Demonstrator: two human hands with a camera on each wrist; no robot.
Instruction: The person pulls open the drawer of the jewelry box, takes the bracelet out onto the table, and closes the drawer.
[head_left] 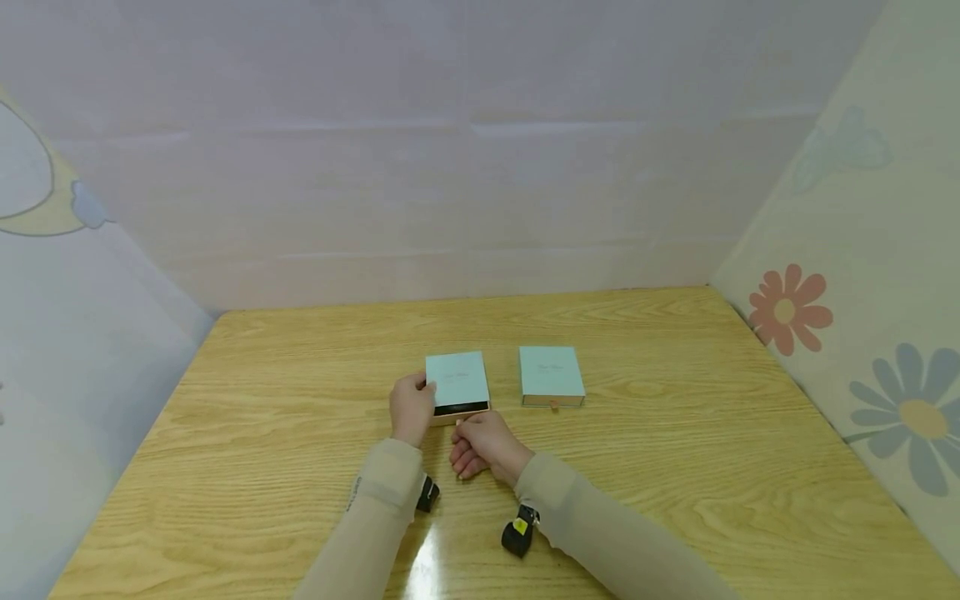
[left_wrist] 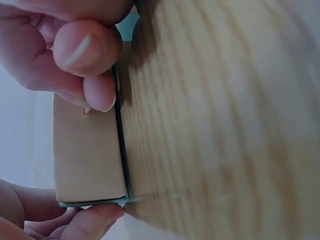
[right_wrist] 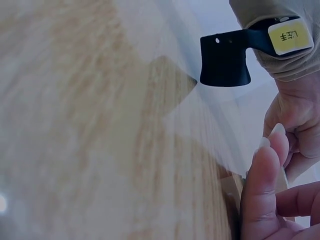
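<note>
A pale blue box (head_left: 457,377) has its drawer (head_left: 459,417) pulled partly out toward the body, with a black strip (head_left: 461,408) showing inside. My left hand (head_left: 411,408) grips the box's left side, thumb near the top edge. At the middle of the drawer front, my right hand (head_left: 486,446) pinches the small pull tab, mostly covered by fingers. The left wrist view has the beige drawer front (left_wrist: 90,155) between my right hand (left_wrist: 65,50) and my left hand (left_wrist: 75,220). In the right wrist view, my right hand (right_wrist: 270,200) is close to my left hand (right_wrist: 297,117).
A second pale blue box (head_left: 551,371) lies closed to the right, its small tab (head_left: 554,406) facing the front. Both boxes are on a wooden table (head_left: 300,375). Behind it stands a pale wall (head_left: 465,208), with printed flowers on the right wall (head_left: 862,250).
</note>
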